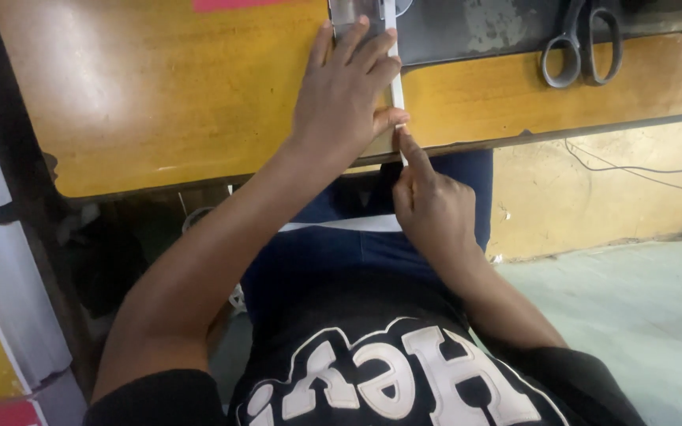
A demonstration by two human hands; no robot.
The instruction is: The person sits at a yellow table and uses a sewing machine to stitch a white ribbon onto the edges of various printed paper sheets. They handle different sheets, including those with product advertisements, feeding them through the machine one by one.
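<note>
white strip (pixel 395 75) pinned under both hands

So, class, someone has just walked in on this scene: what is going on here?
A person sits at a yellow wooden table. Their left hand lies flat, pressing a narrow white strip onto the table near its edge. The right hand comes up from below, its forefinger touching the strip's near end at the table edge. A pair of scissors lies untouched further right on a dark grey surface.
</note>
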